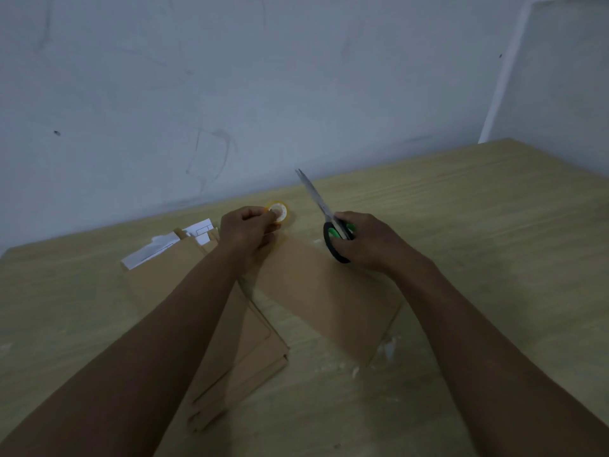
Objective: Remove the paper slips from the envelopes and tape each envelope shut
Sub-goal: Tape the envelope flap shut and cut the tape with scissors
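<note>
In the head view, the left hand (245,230) sits just left of centre, fingers curled round a small roll of tape (278,211). The right hand (361,240), right of centre, grips a pair of scissors (324,214) by the black and green handles, blades pointing toward the upper middle of the frame and nearly closed.

One brown envelope (329,291) lies apart in the centre under both hands, its far end between them; this looks like the one now being taped, though no strip of tape can be made out on it. A stack of envelopes (237,367) lies to the lower left, partly under the left forearm. White paper slips (158,250) lie at the stack's far end, left of centre; whether they are fully out or still tucked in cannot be told. My guess is the task is somewhere in the middle, with most of the stack yet to seal.

The surface (494,225) has bare wood across the right half of the frame. Its far edge meets the wall (230,94) just beyond the tape, so reach forward is short.
</note>
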